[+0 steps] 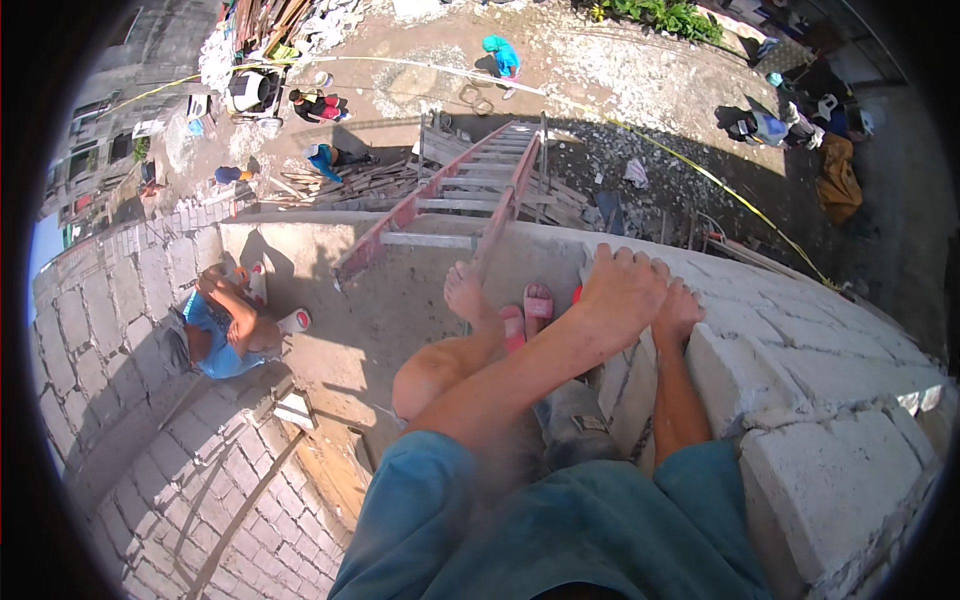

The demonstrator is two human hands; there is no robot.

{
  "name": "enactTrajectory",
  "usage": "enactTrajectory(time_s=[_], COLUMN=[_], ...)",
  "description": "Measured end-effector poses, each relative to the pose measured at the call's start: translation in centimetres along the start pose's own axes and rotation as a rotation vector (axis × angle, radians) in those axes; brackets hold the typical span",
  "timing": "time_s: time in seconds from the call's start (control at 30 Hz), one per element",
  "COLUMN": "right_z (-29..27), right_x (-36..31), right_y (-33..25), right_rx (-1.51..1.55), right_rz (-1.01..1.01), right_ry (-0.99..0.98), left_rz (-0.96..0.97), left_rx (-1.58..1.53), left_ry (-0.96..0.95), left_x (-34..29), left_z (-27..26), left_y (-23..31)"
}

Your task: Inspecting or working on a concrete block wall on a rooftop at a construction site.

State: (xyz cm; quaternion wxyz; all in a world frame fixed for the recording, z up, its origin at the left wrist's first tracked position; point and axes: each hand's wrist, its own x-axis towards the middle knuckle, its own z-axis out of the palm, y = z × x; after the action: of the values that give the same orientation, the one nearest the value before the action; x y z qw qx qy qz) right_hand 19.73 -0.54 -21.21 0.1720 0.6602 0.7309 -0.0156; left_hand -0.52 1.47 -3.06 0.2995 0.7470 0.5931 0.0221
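My left arm reaches across to the right, and my left hand (625, 292) is closed over the top edge of a grey concrete block wall (790, 325). Close beside it, my right hand (679, 312) is curled over the same wall edge. What lies under the fingers is hidden. Below my hands are pink sandals (538, 302) and a leg in grey jeans (580, 425). A bare foot (465, 292) rests on the concrete floor near the foot of a red ladder (505, 205) with pale rungs.
Left of me, a person in blue shorts (215, 335) sits against a block wall (130, 300). A wooden board (335, 465) lies below. Down on the ground are a person in turquoise (502, 60), a cement mixer (250, 92), timber (370, 180) and yellow tape (730, 185).
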Motion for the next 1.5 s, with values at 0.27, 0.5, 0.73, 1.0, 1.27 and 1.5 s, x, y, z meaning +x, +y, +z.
enactTrajectory(time_s=[0.27,0.5,0.73,1.0,1.27,1.5], right_z=[-0.2,-1.3,-1.3,-1.9,-1.4,-1.9], right_x=[0.2,0.2,0.3,0.2,0.4,0.4], right_y=[0.2,-0.4,-0.3,-0.5,-0.4,-0.6], right_rx=[-0.028,-0.052,-0.055,-0.017,-0.044,-0.066], right_rz=[-0.02,-0.019,-0.006,0.013,0.004,0.006], right_ry=[-0.022,-0.059,-0.093,-0.108,-0.144,-0.14], left_rz=[-0.007,-0.021,-0.009,0.0,-0.003,0.004], left_rx=[-0.002,-0.002,-0.002,-0.01,-0.018,-0.017], left_ry=[-0.035,0.01,0.043,0.049,0.059,0.074], left_x=[-0.2,-0.6,-0.8,-0.7,-0.5,-0.5], left_z=[-0.6,-0.6,-0.6,-0.6,-0.5,-0.4], left_y=[0.2,0.1,0.0,0.1,0.3,0.4])
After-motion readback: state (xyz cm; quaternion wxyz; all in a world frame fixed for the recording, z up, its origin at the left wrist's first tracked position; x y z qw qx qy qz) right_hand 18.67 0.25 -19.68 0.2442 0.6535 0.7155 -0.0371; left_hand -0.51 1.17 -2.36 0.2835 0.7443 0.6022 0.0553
